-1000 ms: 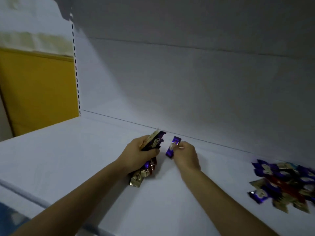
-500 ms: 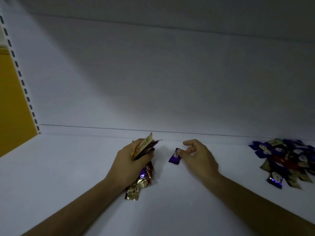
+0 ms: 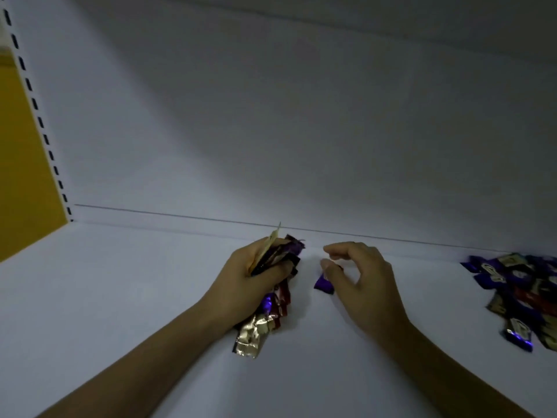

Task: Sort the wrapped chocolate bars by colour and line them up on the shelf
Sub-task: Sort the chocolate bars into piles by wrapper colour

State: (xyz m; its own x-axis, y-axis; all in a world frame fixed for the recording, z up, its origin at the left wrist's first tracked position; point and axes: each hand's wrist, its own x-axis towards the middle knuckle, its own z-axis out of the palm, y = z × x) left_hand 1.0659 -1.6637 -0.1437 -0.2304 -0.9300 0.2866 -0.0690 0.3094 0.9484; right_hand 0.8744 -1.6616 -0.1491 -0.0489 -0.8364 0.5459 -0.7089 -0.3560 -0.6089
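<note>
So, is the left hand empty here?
No, the left hand grips a bunch of wrapped bars in gold, purple and red.

A small, shiny purple wrapped chocolate bar lies by itself on the flat white shelf, near the back. Just left of it, the left hand holds a bunch of gold, red and purple wrapped bars. A mixed pile of purple, gold and red wrapped bars lies on the shelf, far to the right.
</note>
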